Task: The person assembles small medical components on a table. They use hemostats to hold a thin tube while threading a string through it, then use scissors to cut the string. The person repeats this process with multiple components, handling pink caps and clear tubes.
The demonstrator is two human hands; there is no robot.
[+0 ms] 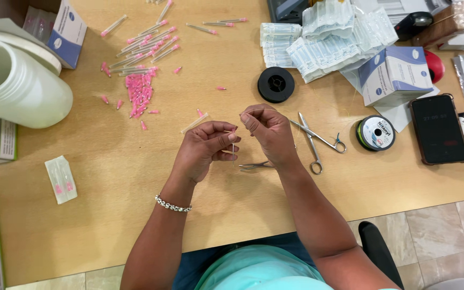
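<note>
A thin needle [233,149] is held upright between the pinched fingertips of the left hand [205,149], above the wooden table [135,177]. The right hand [268,131] is closed in a pinch just beside it, apparently on a fine thread [251,111], though the strand is barely discernible. For the threading to go well, both hands are best kept steady and close together, and the strand end kept short. Scissors [315,142] lie near the right wrist; pink needle caps [140,88] are scattered well apart.
</note>
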